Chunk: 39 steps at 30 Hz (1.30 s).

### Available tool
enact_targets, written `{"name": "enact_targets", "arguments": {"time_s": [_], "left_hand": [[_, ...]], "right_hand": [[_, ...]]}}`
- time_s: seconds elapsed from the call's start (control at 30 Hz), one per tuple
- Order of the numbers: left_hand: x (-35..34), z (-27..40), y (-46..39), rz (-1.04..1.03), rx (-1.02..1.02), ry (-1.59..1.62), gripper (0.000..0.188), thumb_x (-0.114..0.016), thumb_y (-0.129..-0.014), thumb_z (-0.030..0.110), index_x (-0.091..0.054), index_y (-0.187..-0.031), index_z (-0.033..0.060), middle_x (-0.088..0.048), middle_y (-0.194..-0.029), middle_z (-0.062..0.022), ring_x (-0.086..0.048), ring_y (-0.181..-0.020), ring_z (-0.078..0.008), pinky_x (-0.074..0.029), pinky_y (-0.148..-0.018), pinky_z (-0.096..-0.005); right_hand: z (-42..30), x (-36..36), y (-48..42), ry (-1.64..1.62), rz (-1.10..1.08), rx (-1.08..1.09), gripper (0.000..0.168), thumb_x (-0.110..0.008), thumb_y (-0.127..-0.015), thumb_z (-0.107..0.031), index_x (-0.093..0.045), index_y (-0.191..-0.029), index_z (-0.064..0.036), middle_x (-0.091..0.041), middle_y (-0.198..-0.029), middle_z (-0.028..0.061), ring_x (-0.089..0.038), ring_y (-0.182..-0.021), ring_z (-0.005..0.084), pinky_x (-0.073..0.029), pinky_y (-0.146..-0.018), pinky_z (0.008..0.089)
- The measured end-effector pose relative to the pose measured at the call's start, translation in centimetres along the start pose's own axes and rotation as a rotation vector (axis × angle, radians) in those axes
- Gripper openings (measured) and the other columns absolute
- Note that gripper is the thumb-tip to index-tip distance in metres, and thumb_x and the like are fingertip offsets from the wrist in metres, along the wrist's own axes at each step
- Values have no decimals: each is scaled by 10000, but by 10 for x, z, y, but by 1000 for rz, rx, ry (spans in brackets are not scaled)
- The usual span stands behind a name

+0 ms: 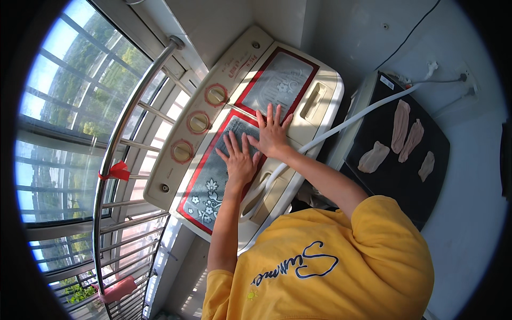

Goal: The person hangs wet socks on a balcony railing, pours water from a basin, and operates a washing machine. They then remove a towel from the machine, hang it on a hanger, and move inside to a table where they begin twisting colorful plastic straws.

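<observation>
A twin-tub washing machine point(290, 136) stands before me with both lids down. Spread flat, my left hand point(240, 160) rests on the red-framed lid point(200, 190) with white flower patterns. My right hand point(273, 134), fingers also spread, lies across the inner edges of this lid and the other red-framed lid point(280, 82). Neither hand holds anything. Three round knobs, one of them the middle knob point(199, 122), line the control panel beyond the lids. A white hose point(344, 123) passes over the machine's near side, beside my right forearm.
At right, several crumpled pale pink fabric pieces point(401, 126) lie on a black-topped appliance point(380, 192). Cables run along the wall behind it. A metal railing point(128, 108) with a red ribbon point(119, 171) and a pink cloth point(119, 289) stands at left before the windows.
</observation>
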<state>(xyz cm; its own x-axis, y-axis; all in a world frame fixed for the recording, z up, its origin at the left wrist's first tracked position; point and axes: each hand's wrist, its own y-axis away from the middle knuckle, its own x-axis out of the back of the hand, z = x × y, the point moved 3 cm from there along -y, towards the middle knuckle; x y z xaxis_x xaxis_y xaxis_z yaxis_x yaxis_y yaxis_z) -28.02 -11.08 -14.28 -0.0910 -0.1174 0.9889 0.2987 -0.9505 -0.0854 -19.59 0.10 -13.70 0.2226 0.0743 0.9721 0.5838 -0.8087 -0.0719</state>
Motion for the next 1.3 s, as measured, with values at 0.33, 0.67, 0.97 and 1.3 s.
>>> {"name": "enact_targets", "arguments": {"time_s": [0.33,0.67,0.97,1.3], "left_hand": [[3,1,1,-5,-5,-2,707,-437,-891,498,-268,-1420,61,-91,-1486,-266,-56,-1376,-448,-58,-985,-716],[-2,-2,2,27,7,15,719,-438,-880,519,-284,-1419,68,-126,-1478,-268,-82,-1371,-452,-55,-984,-714],[2,-1,2,36,2,19,723,-426,-887,531,-287,-1415,58,-117,-1478,-273,-59,-1373,-453,-69,-981,-715],[2,-1,2,64,-3,41,717,-462,-871,507,-301,-1410,61,-129,-1475,-274,-78,-1369,-455,-64,-982,-714]], "right_hand": [[-1,2,2,0,4,-4,869,-456,-819,-621,-183,-1455,-96,-64,-1495,244,16,-1374,453,-12,-992,718],[-5,4,1,41,-38,-17,864,-470,-814,-623,-180,-1460,-128,-67,-1502,228,9,-1378,440,-13,-1001,706],[-5,-1,0,51,-2,-16,849,-489,-813,-610,-199,-1451,-131,-80,-1499,229,-1,-1377,443,-7,-1002,708],[-6,1,1,53,-17,-9,856,-490,-814,-607,-196,-1450,-117,-82,-1495,237,-1,-1376,446,-18,-1010,698]]}}
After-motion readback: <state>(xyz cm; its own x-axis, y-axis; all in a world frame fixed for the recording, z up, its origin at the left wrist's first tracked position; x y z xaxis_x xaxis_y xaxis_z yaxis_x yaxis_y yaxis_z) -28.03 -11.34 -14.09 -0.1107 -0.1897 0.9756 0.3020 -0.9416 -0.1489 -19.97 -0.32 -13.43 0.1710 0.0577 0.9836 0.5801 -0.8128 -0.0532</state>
